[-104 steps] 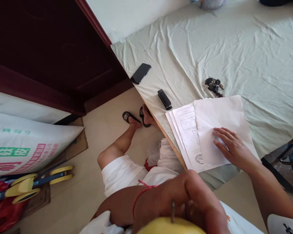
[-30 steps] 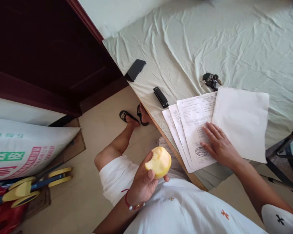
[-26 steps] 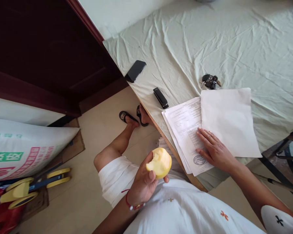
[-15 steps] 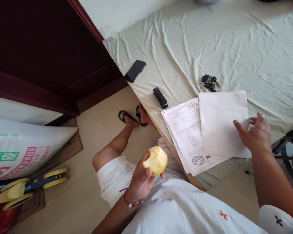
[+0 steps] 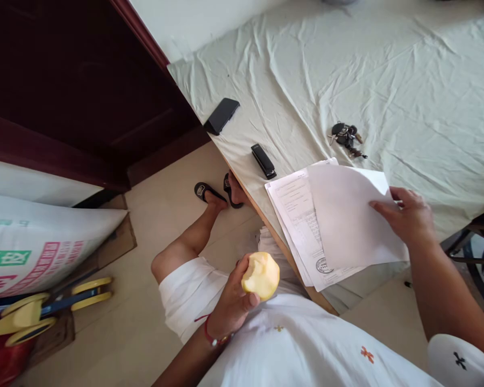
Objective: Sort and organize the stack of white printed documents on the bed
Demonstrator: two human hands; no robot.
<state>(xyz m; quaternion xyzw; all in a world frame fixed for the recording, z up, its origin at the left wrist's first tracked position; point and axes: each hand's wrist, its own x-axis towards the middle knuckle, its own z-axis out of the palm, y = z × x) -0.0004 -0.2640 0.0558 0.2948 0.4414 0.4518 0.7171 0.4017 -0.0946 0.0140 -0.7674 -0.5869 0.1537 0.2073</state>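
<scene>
A yellow apple (image 5: 262,277) with bites taken out of its pale flesh sits in my left hand (image 5: 234,301), fingers wrapped round it, above my lap. My right hand (image 5: 411,215) pinches the right edge of a blank white sheet of paper (image 5: 349,220) between thumb and fingers; the sheet bows up slightly at its upper right. Beneath it lie several printed documents (image 5: 294,209), fanned to the left, one with a round black stamp. The sheet covers their right part.
On the pale green cloth (image 5: 387,80) lie a bunch of keys (image 5: 347,137), a black stapler (image 5: 263,161) and a black phone (image 5: 222,115) at the table's left edge. A printed white sack (image 5: 44,242) and a yellow-blue wheeled toy (image 5: 52,312) stand on the floor at left.
My right hand has closed on the blank sheet's edge and shifted it left and slightly down over the documents, uncovering more of the keys. The apple has turned and dropped slightly in my left hand.
</scene>
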